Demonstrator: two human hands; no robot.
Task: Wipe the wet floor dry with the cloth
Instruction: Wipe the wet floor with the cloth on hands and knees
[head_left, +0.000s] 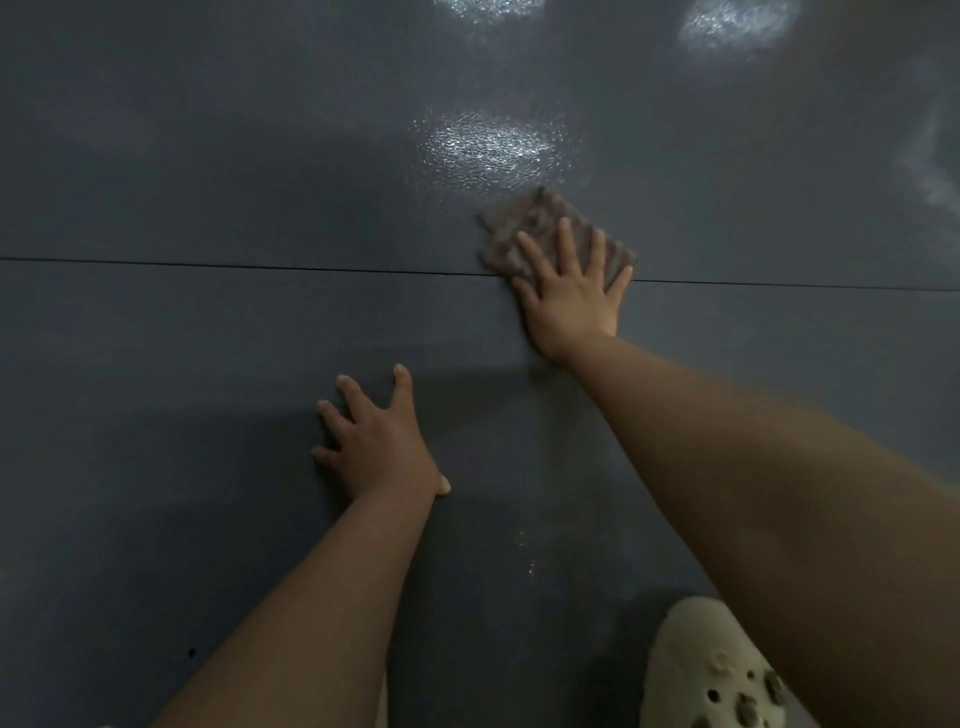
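A brownish folded cloth (530, 221) lies flat on the dark grey floor (208, 322), just past a thin seam line. My right hand (569, 296) presses down on the cloth's near half with fingers spread; the cloth looks blurred. My left hand (382, 441) rests flat on the floor nearer to me and to the left, fingers apart, holding nothing. A shiny wet patch (488, 143) glints just beyond the cloth. A faint damp streak (527, 551) shows on the floor between my arms.
More bright reflections (732, 23) lie on the floor at the far right. A cream clog shoe with holes (722, 675) stands at the bottom right under my right forearm. The seam (260, 266) runs across the floor from left to right.
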